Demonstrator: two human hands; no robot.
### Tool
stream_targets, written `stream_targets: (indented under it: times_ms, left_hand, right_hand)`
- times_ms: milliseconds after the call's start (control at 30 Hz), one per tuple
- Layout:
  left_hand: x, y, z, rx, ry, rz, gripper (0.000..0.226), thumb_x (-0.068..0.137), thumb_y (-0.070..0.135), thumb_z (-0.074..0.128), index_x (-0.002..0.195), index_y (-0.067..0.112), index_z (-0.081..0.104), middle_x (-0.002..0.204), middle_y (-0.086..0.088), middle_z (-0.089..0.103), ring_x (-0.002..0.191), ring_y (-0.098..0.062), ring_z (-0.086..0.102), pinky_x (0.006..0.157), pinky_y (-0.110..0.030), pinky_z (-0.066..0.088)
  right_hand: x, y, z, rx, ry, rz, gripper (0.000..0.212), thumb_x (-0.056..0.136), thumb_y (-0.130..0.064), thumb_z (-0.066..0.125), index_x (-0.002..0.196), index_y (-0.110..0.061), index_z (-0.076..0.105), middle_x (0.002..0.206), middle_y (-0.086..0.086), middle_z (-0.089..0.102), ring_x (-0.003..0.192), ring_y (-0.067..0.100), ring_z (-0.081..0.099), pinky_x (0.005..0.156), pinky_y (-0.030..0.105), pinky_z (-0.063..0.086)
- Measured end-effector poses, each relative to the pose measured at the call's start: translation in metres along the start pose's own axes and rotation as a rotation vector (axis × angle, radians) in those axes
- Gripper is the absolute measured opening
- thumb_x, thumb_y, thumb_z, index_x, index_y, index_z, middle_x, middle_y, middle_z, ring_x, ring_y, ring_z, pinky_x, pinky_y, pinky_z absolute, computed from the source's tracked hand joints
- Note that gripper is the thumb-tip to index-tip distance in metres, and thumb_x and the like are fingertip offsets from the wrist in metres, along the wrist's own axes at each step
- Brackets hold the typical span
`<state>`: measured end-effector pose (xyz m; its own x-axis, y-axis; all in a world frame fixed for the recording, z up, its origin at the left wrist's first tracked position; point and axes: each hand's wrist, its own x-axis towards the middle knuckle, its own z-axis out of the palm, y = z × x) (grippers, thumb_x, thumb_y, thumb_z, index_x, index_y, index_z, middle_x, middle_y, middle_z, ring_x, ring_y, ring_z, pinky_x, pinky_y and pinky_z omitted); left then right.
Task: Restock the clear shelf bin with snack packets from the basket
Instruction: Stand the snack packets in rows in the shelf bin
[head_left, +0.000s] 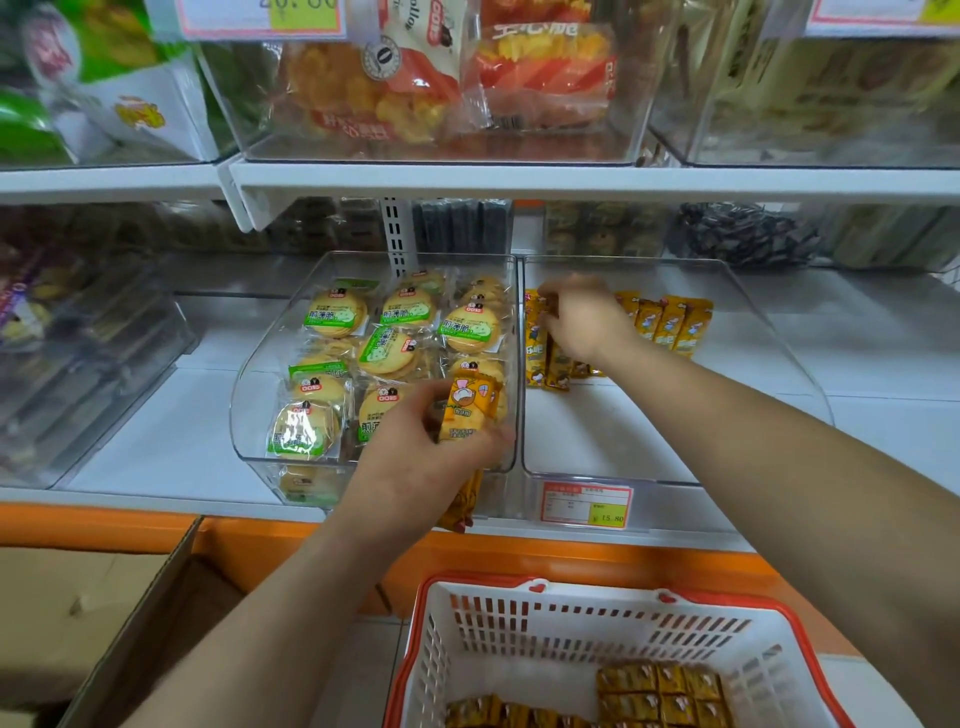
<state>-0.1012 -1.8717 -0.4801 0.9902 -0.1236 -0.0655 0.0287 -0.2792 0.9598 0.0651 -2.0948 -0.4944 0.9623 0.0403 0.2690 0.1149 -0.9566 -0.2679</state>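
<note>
Snack packets (470, 410): pinched between left hand (415, 467) fingers (415, 402) | right hand (584, 319) inside bin (613, 431)

Basket (498, 654) cut off at bottom edge; price tag (586, 503) print too small; left bins (104, 364) blurred

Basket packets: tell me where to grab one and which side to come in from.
Come from above; the walls of the basket block the sides. The packets lie flat, packed edge to edge, so start at the block's left edge, beside bare floor, where one edge is free. Probably pinch that outer packet across its width.
</note>
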Motion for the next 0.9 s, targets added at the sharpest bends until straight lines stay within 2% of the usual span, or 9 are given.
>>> stream_targets:
  times_ms: [100,200,267,367,433,533,600,700,900]
  left_hand:
    - [-0.001,0.003,0.000,-0.014,0.003,-0.009,0.051,0.082,0.039,0.080,0.128,0.033,0.059,0.103,0.006,0.072,0.090,-0.012,0.071,0.067,-0.029,0.061]
    - [-0.003,0.007,0.003,-0.064,-0.014,-0.025,0.051,0.084,0.038,0.079,0.131,0.031,0.060,0.104,0.001,0.073,0.083,-0.015,0.074,0.055,-0.025,0.059]
    - [-0.004,0.009,0.007,-0.083,-0.032,-0.024,0.041,0.086,0.039,0.077,0.125,0.031,0.065,0.101,-0.001,0.076,0.084,-0.017,0.075,0.061,-0.033,0.064]
    - [-0.010,0.015,0.018,-0.167,-0.065,-0.029,0.003,0.091,0.036,0.073,0.093,0.037,0.075,0.086,-0.002,0.078,0.077,-0.020,0.077,0.062,-0.037,0.064]
    - [-0.015,0.020,0.029,-0.203,-0.069,-0.055,0.009,0.092,0.034,0.071,0.085,0.035,0.076,0.080,-0.005,0.078,0.071,-0.022,0.076,0.056,-0.033,0.058]
    - [-0.023,0.026,0.045,-0.198,-0.081,-0.048,0.013,0.093,0.032,0.070,0.083,0.030,0.076,0.077,-0.007,0.077,0.065,-0.021,0.074,0.050,-0.027,0.054]
    - [-0.028,0.029,0.053,-0.190,-0.098,-0.024,0.012,0.093,0.029,0.071,0.083,0.031,0.076,0.078,-0.005,0.078,0.066,-0.021,0.075,0.049,-0.027,0.054]
    - [-0.036,0.033,0.059,-0.201,-0.108,-0.009,0.012,0.092,0.021,0.072,0.084,0.030,0.076,0.080,-0.004,0.078,0.069,-0.021,0.076,0.051,-0.024,0.055]
    - [-0.043,0.041,0.062,-0.303,-0.076,-0.009,0.010,0.094,0.018,0.071,0.103,0.015,0.070,0.085,-0.001,0.079,0.073,-0.015,0.077,0.054,-0.021,0.056]
  right_hand:
    - [-0.022,-0.001,-0.016,0.120,0.051,0.015,0.037,0.094,-0.019,0.062,0.131,-0.014,0.061,0.116,0.008,0.069,0.100,0.021,0.067,0.089,0.028,0.051]
    - [-0.065,-0.005,-0.039,0.343,0.102,0.002,0.016,0.088,-0.016,0.070,0.102,-0.023,0.071,0.089,-0.010,0.069,0.071,-0.004,0.062,0.070,0.016,0.049]
    - [-0.104,-0.011,-0.052,0.582,0.027,-0.002,0.018,0.086,-0.009,0.070,0.087,-0.026,0.068,0.079,-0.013,0.067,0.067,0.003,0.066,0.063,0.020,0.052]
    - [-0.165,-0.024,-0.066,0.920,-0.246,0.081,0.025,0.089,-0.016,0.072,0.107,-0.030,0.065,0.089,-0.005,0.069,0.072,0.025,0.073,0.057,0.034,0.059]
    - [-0.196,-0.031,-0.070,1.042,-0.376,0.136,0.041,0.086,-0.025,0.076,0.121,-0.036,0.057,0.096,-0.010,0.067,0.077,0.024,0.074,0.059,0.034,0.060]
    - [-0.222,-0.036,-0.073,1.069,-0.313,0.217,0.062,0.076,-0.035,0.084,0.129,-0.039,0.052,0.104,-0.006,0.063,0.083,0.019,0.074,0.063,0.033,0.061]
    - [-0.228,-0.032,-0.078,1.056,-0.252,0.251,0.057,0.075,-0.026,0.086,0.123,-0.035,0.057,0.105,-0.001,0.064,0.082,0.018,0.074,0.064,0.032,0.061]
    - [-0.231,-0.021,-0.087,1.174,-0.285,0.261,0.038,0.079,-0.007,0.080,0.112,-0.025,0.070,0.104,0.006,0.070,0.086,0.023,0.075,0.070,0.034,0.062]
    - [-0.235,-0.012,-0.094,1.350,-0.355,0.295,0.035,0.086,0.001,0.071,0.117,-0.015,0.068,0.099,0.012,0.075,0.096,0.032,0.073,0.084,0.044,0.060]
